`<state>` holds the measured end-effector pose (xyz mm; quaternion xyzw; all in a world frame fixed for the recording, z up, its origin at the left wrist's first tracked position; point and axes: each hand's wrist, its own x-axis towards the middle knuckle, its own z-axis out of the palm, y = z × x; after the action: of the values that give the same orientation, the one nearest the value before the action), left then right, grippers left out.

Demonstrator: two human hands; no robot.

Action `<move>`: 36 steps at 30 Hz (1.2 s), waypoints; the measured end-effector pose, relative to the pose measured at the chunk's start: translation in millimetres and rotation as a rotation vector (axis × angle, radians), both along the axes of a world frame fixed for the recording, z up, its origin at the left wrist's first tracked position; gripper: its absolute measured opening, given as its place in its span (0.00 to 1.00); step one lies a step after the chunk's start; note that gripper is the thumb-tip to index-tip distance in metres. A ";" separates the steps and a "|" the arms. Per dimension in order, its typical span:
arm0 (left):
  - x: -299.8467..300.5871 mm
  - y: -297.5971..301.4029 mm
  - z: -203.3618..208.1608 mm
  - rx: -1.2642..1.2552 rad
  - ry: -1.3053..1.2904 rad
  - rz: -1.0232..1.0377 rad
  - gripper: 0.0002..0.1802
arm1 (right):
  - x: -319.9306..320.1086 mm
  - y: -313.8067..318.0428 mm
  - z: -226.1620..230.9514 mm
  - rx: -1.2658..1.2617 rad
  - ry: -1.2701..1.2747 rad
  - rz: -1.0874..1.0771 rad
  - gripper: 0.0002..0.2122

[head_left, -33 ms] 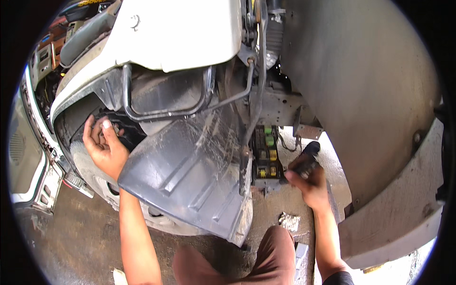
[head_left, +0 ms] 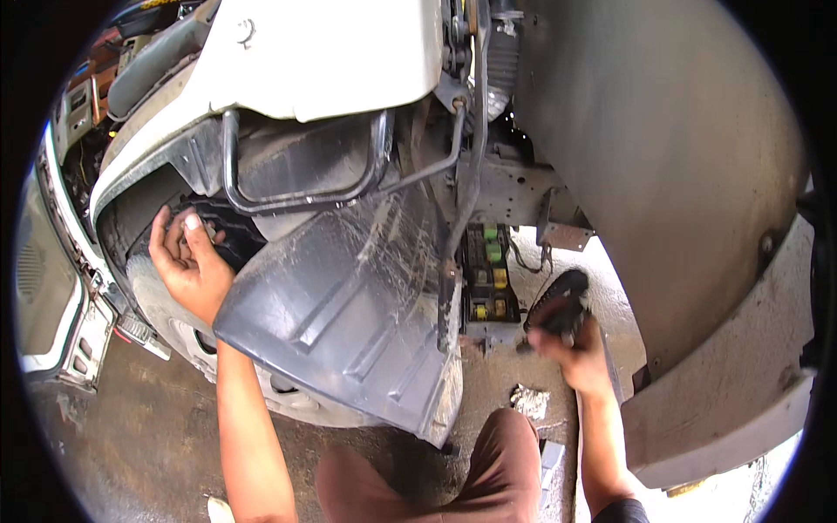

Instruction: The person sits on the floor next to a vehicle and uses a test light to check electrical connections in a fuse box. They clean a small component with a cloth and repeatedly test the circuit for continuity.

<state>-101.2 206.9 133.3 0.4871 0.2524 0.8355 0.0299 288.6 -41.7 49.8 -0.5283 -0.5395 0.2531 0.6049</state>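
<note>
My left hand [head_left: 190,266] is raised in the wheel arch above the tyre [head_left: 150,281], its fingers curled and the thumb close to them. A small thing seems to lie between thumb and fingers, too small to name. To the right, my right hand [head_left: 575,349] is closed on a black ribbed object [head_left: 558,301] whose kind does not show; motion blurs the fingers. Left of this hand sits an open fuse box [head_left: 488,279] with green and yellow fuses or relays. Between my arms hangs a scratched black plastic splash guard [head_left: 349,305].
A black tubular step [head_left: 301,207] hangs under the white body panel [head_left: 323,61]. On the right stands a large grey curved panel [head_left: 671,174]. A crumpled whitish scrap [head_left: 530,401] lies on the wet floor [head_left: 131,427]. A metal bracket [head_left: 567,235] juts out above my right hand.
My right hand has shifted slightly downward, and the black object in it shows at a different angle. My left hand keeps nearly the same pose. The view has moved a little.
</note>
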 end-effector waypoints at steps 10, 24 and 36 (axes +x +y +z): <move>5.0 1.7 5.3 0.042 -0.060 -0.013 0.25 | 78.0 -96.4 -224.6 -0.836 -0.488 -0.423 0.16; 3.6 -9.9 5.3 0.044 0.035 -0.079 0.28 | 97.2 -78.4 -513.8 -1.125 -0.617 -0.247 0.22; -5.5 -23.4 4.5 0.022 -0.091 -0.320 0.35 | 57.6 -100.2 -367.1 -0.469 -0.384 -0.285 0.13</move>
<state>-106.7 183.5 137.8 0.4831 0.1607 0.8440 0.1687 346.2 -141.9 -317.2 -0.7611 -0.4915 0.1791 0.3835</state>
